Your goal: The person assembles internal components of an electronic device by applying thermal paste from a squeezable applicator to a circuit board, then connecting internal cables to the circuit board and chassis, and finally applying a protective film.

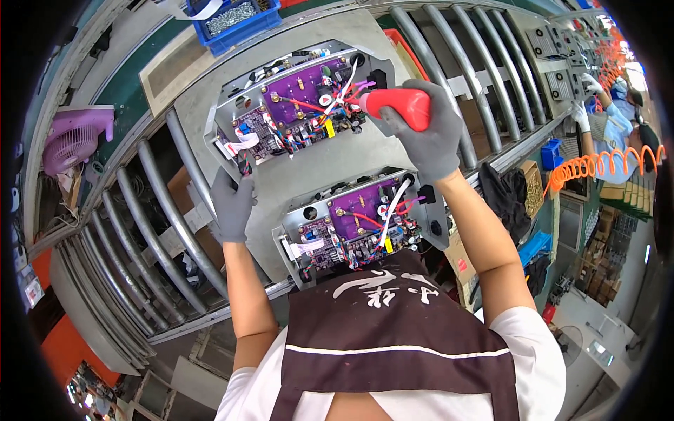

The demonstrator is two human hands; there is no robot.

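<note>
My right hand [437, 133], in a grey glove, grips a red squeeze bottle [400, 105]. The bottle's tip points left, over the wires at the right end of a purple circuit board [298, 98] in the far metal chassis [225, 105]. My left hand [233, 207], also gloved in grey, is at that chassis's near left corner. Its fingers close beside a black cable connector [244, 165]; what they pinch is partly hidden. Closer to me sits a second metal chassis [439, 228] with a similar purple board [361, 210], white and red wires and a yellow label.
Both chassis rest on a grey plate [277, 186] across a roller conveyor [158, 186]. A blue bin [235, 28] of small metal parts stands beyond. A purple fan [74, 144] is at left. At right are an orange coiled hose [597, 165] and another person [607, 130].
</note>
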